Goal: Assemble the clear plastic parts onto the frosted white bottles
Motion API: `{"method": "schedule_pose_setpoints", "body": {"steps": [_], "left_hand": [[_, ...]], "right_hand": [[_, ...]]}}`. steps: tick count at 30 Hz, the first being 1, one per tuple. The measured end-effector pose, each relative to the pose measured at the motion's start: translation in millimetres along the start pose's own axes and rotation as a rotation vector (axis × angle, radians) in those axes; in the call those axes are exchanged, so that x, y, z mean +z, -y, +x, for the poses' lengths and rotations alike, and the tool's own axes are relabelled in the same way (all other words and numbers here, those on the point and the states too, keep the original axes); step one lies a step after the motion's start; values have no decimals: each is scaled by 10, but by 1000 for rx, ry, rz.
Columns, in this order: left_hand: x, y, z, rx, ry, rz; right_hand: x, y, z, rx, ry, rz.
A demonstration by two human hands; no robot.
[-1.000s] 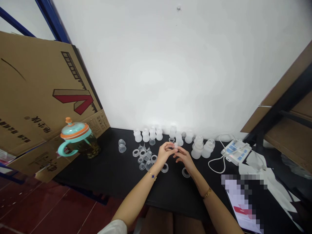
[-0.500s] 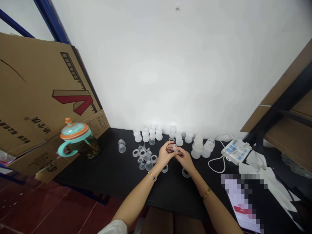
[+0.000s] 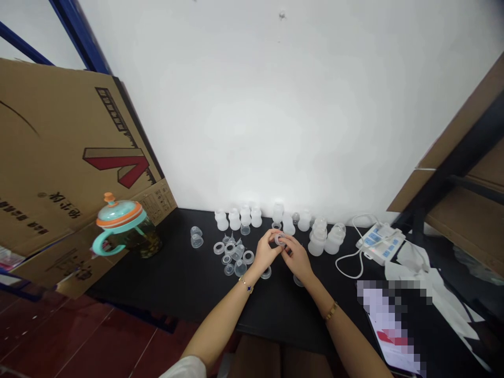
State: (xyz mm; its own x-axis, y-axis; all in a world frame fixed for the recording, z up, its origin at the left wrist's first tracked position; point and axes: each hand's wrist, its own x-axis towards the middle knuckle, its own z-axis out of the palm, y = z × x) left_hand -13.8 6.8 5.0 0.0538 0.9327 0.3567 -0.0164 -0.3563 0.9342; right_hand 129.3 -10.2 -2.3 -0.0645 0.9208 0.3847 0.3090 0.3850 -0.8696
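Above the middle of the black table, my left hand (image 3: 267, 253) and my right hand (image 3: 297, 258) meet around a small translucent bottle collar ring (image 3: 280, 240). Fingers of both hands are closed on it, and its opening faces up towards me. Part of the ring is hidden behind my fingertips. Left of my left hand lies a loose group of clear collar rings (image 3: 248, 257), soft nipples and clear dome caps (image 3: 240, 268). Another ring-shaped part (image 3: 266, 273) lies under my left wrist, and a clear part (image 3: 298, 281) shows partly beside my right wrist.
White baby bottles (image 3: 234, 219) line the wall; capped ones (image 3: 334, 239) stand right. Two clear caps (image 3: 197, 240) lie left. A teal-lidded jug (image 3: 144, 236) stands by a cardboard box (image 3: 59, 157). A power strip (image 3: 380, 242), cable, white paper and phone (image 3: 389, 331) occupy the right.
The clear part between my hands has been tilted, so its round opening now shows more. My right fingers have shifted over its top. The view has moved slightly.
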Motion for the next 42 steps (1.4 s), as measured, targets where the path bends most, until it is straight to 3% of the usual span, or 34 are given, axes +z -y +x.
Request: {"method": "schedule_pose_setpoints", "body": {"steps": [12,24,35,42], "left_hand": [[-3,20,18,-46,-31,-110],[-9,45,16,70,-6,44],[-17,37,-49,201,-4,245],[18,-13,-99,187,1,231]], "right_hand": [[-47,50,4,-2,-91,50],[-60,-78,139,404,26,550],[-87,-53,126,346,-83,558],[-97,-45,116,316,-158,553]]}}
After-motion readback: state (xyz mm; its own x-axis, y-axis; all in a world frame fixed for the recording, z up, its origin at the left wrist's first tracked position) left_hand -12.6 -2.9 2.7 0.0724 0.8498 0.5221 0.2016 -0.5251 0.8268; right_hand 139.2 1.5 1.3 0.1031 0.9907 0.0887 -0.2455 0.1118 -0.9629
